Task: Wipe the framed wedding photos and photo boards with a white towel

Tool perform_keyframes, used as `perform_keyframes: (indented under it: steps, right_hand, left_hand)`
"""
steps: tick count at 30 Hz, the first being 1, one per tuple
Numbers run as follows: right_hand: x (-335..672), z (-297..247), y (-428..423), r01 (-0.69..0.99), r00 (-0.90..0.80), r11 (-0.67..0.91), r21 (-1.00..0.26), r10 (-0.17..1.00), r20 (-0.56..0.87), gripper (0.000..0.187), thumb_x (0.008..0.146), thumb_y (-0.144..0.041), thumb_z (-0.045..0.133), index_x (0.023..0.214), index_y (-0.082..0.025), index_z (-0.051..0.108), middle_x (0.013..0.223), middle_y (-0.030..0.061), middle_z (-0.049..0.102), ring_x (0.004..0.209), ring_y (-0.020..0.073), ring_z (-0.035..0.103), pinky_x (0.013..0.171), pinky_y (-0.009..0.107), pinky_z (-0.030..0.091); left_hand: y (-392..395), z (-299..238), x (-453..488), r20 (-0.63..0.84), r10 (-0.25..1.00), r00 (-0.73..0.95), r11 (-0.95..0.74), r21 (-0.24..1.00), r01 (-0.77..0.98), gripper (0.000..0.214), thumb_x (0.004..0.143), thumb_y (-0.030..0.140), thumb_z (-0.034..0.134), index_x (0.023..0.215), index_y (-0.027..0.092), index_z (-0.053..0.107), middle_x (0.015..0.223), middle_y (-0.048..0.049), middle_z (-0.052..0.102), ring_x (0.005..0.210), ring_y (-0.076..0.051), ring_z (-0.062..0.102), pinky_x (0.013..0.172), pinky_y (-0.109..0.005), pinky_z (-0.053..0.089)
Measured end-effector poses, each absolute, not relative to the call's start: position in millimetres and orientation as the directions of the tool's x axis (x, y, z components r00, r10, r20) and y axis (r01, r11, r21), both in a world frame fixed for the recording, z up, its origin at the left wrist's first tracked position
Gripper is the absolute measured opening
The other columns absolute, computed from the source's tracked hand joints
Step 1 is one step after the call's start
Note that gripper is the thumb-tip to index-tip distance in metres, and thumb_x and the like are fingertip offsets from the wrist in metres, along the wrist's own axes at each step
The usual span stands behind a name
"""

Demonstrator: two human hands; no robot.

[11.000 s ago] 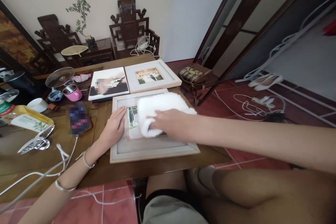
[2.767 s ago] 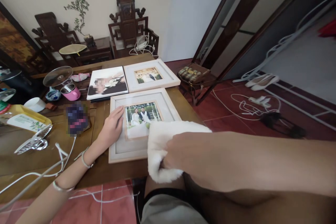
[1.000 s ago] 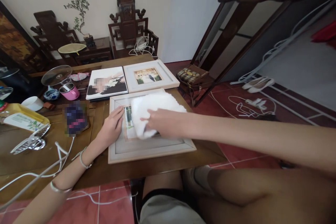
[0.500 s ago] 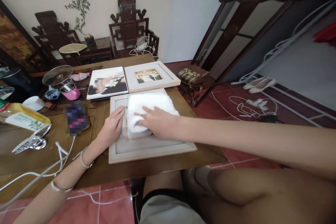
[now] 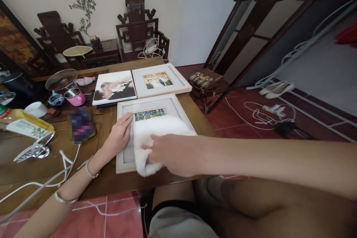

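Note:
A light wooden picture frame (image 5: 126, 165) lies flat on the table in front of me, showing a photo (image 5: 150, 114) with green foliage along its upper part. My left hand (image 5: 121, 132) rests on the frame's left border with its fingers stretched out flat. A folded white fluffy cloth (image 5: 145, 134) covers the photo's lower part and hangs over the frame's near edge. On the cloth, my right hand (image 5: 170, 154) presses down, its fingers bent into the fabric and partly hidden.
Behind lie a second framed photo (image 5: 178, 80) and a white-edged picture panel (image 5: 113, 88). To the left are a phone (image 5: 81, 125), a hair claw clip (image 5: 35, 150), a bottle of yellow liquid (image 5: 25, 124), a pink cup (image 5: 75, 97) and white cables (image 5: 41, 184). A chair (image 5: 245, 33) stands right.
My right hand has drawn the cloth toward me, from the frame's middle to its near edge. The photo's upper part now shows. My left hand has stayed in place.

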State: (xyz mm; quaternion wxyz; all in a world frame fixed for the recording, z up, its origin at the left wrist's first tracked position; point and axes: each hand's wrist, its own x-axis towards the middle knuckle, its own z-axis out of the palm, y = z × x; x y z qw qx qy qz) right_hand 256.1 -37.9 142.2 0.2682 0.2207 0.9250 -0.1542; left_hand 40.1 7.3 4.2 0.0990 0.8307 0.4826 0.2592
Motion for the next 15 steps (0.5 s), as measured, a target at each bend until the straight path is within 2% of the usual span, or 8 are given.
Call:
perform_keyframes:
  steps: [2,4,7,10,12,15]
  right_hand:
    - [261,147,-40,0.523,-0.743,0.821,-0.228,0.308,-0.594,0.035,0.079,0.0,0.054,0.105,-0.018,0.071,0.108,0.0105,0.068,0.093,0.0231,0.066,0.072,0.031,0.048]
    - [266,142,-33,0.586,-0.719,0.782,-0.212,0.38,-0.582,0.04,0.081,-0.001,0.05,0.11,-0.021,0.07,0.105,0.0102,0.067,0.091,0.0229,0.066,0.068,0.031,0.048]
    - [267,120,-11,0.644,-0.7,0.762,-0.063,0.555,-0.449,0.054,0.081,0.001,0.048,0.129,-0.021,0.061,0.13,0.0153,0.059,0.117,0.0313,0.058,0.079,0.036,0.051]
    - [259,98,10,0.682,-0.664,0.726,0.087,0.665,-0.341,0.066,0.079,0.0,0.054,0.142,-0.019,0.05,0.157,0.0148,0.032,0.138,0.0442,0.031,0.094,0.052,0.049]
    - [249,89,15,0.705,-0.643,0.701,0.106,0.695,-0.321,0.071,0.077,-0.001,0.059,0.144,-0.021,0.047,0.161,0.0122,0.022,0.141,0.0488,0.022,0.099,0.063,0.044]
    - [232,88,6,0.667,-0.7,0.743,0.057,0.651,-0.293,0.06,0.08,-0.003,0.059,0.136,-0.023,0.056,0.162,0.0088,0.021,0.143,0.0486,0.018,0.102,0.068,0.038]
  left_hand:
    - [7,3,40,0.337,0.853,0.4,-0.516,0.418,0.748,0.044,0.097,0.022,0.037,0.134,0.011,0.057,0.144,-0.0162,0.053,0.137,-0.028,0.046,0.116,-0.05,0.036]
    - [7,2,40,0.342,0.852,0.397,-0.516,0.42,0.747,0.044,0.097,0.023,0.037,0.134,0.011,0.057,0.143,-0.0163,0.053,0.137,-0.028,0.047,0.116,-0.05,0.037]
    - [7,1,43,0.349,0.857,0.38,-0.506,0.427,0.749,0.044,0.097,0.025,0.037,0.133,0.009,0.057,0.142,-0.0184,0.054,0.135,-0.029,0.048,0.115,-0.049,0.037]
    - [7,5,47,0.373,0.861,0.345,-0.495,0.462,0.736,0.044,0.099,0.031,0.038,0.133,0.01,0.057,0.144,-0.018,0.052,0.135,-0.028,0.049,0.115,-0.047,0.037]
    - [5,9,50,0.414,0.857,0.307,-0.495,0.496,0.713,0.044,0.101,0.034,0.036,0.134,0.013,0.057,0.145,-0.0156,0.052,0.135,-0.026,0.049,0.116,-0.045,0.036]
    - [3,14,54,0.476,0.849,0.23,-0.492,0.552,0.673,0.047,0.102,0.038,0.031,0.134,0.015,0.055,0.144,-0.0132,0.054,0.135,-0.024,0.048,0.117,-0.044,0.035]
